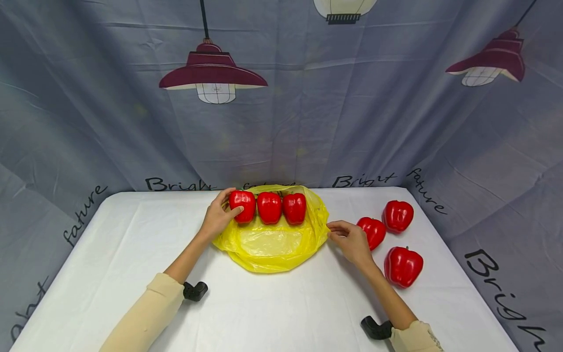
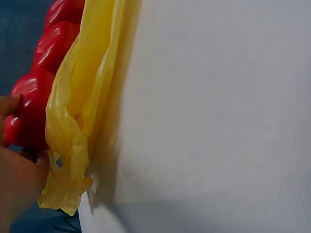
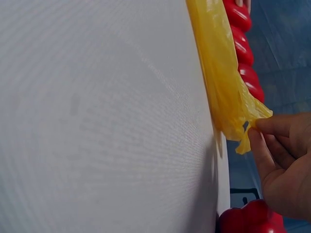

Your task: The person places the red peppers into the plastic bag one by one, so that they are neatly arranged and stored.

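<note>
A yellow plastic bag (image 1: 270, 252) lies spread on the white table with its mouth open. Three red bell peppers stand in a row at its back part. My left hand (image 1: 218, 215) grips the leftmost bell pepper (image 1: 243, 205), thumb at the front and fingers round its left side; the left wrist view shows this pepper (image 2: 31, 111) between thumb and fingers. Beside it sit the middle pepper (image 1: 269, 208) and the right one (image 1: 294, 209). My right hand (image 1: 350, 240) pinches the bag's right edge, and the pinched yellow corner (image 3: 257, 114) shows in the right wrist view.
To the right of the bag are three more red bell peppers: one (image 1: 372, 232) just behind the right hand, one (image 1: 398, 216) farther back and one (image 1: 403, 267) nearer the front. A grey printed curtain (image 1: 281, 122) hangs behind the white table (image 1: 264, 313).
</note>
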Motion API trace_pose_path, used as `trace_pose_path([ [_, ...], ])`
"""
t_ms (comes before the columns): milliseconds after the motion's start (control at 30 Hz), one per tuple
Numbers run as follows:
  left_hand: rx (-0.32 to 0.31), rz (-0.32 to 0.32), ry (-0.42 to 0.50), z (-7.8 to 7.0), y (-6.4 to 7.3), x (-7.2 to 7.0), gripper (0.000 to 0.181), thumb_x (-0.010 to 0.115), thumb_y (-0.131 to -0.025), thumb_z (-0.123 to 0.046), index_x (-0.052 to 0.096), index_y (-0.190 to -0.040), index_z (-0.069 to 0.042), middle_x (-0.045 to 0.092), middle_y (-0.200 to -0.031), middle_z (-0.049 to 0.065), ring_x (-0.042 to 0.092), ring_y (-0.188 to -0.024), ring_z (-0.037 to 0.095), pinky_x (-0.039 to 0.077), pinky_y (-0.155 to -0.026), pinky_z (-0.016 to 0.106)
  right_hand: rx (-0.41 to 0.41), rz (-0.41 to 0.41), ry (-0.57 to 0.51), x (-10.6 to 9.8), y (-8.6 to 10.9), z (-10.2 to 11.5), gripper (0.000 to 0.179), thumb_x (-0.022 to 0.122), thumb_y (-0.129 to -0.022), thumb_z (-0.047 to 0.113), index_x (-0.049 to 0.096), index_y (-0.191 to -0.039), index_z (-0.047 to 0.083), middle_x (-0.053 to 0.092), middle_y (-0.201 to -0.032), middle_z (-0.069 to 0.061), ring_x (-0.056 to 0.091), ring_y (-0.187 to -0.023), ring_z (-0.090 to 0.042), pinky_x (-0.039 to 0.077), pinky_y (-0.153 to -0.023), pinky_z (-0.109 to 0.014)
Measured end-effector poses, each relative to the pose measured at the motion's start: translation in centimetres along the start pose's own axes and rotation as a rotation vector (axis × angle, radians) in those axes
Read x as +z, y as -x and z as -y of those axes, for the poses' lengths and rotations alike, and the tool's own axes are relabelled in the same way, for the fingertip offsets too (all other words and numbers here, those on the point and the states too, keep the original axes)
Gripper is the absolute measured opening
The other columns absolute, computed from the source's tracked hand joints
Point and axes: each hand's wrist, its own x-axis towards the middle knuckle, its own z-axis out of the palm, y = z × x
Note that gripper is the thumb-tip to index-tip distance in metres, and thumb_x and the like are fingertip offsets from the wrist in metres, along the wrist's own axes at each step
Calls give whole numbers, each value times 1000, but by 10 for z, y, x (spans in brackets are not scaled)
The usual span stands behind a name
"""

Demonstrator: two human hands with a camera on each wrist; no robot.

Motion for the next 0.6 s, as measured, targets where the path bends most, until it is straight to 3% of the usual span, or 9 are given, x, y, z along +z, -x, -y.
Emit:
trace_pose_path([
  [600, -11, 18, -28, 5, 1, 5, 67, 70, -93, -4, 38, -152, -2, 41, -152, 20, 38, -140, 34, 36, -112, 44, -6, -5, 12, 1, 1, -1, 22, 71, -93, 4, 73, -115, 3, 72, -104, -11, 67, -95, -25, 57, -84, -30],
])
